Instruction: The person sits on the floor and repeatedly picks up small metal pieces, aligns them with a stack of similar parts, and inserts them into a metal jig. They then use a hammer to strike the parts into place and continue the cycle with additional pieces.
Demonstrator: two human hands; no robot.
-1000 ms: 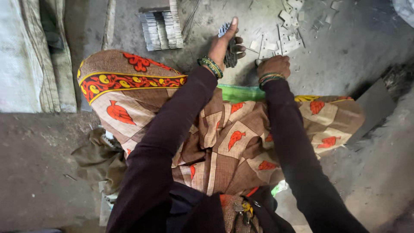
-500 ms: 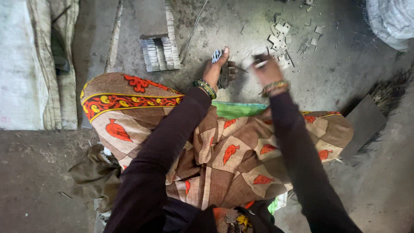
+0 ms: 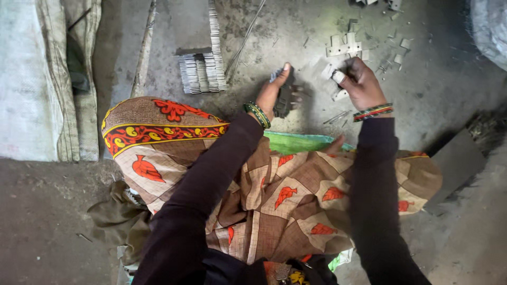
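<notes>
My left hand is closed around a small stack of thin grey metal plates, held low over the floor just beyond my knees. My right hand grips a small pale metal piece at its fingertips, to the right of the left hand. Directly beyond the right hand lie loose cut metal pieces on the grey floor. Both wrists carry coloured bangles, and dark sleeves cover both arms. A patterned brown and orange cloth covers my lap.
A neat row of stacked thin metal plates stands on the floor at upper left of the hands. A pale sack lies along the left side. A green sheet shows under the cloth. A dark flat slab lies at right.
My right hand has moved up and to the right, toward the loose metal pieces, and now pinches a small piece. My left hand keeps its stack and has stayed in place.
</notes>
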